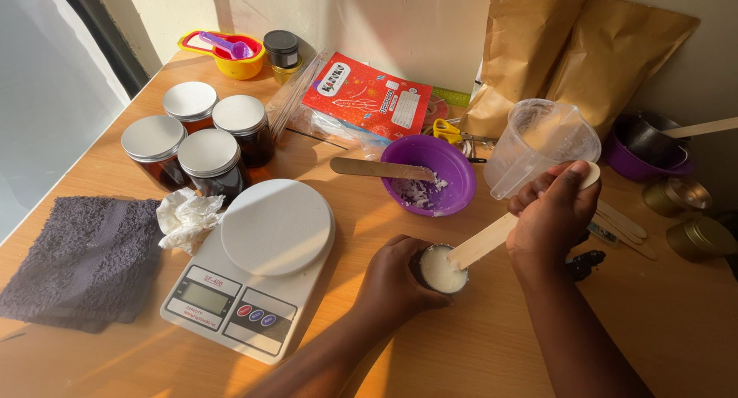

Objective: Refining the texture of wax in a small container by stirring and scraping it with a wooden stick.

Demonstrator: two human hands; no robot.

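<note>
My left hand [393, 279] wraps around a small round tin [443, 270] filled with a whitish, creamy mass, standing on the wooden table. My right hand [553, 213] grips a flat wooden stick [483, 242] whose lower end dips into the tin, while its upper end shows past my thumb. Just behind the tin sits a purple bowl [430, 175] with white flakes and a second wooden stick resting across its rim.
A white kitchen scale [254, 271] stands left of the tin, with crumpled tissue [184, 217], a grey towel [81, 260] and several lidded amber jars [200, 137] beyond. A clear measuring jug [542, 144], brown paper bags [584, 52], gold tins [696, 237] and loose sticks lie right.
</note>
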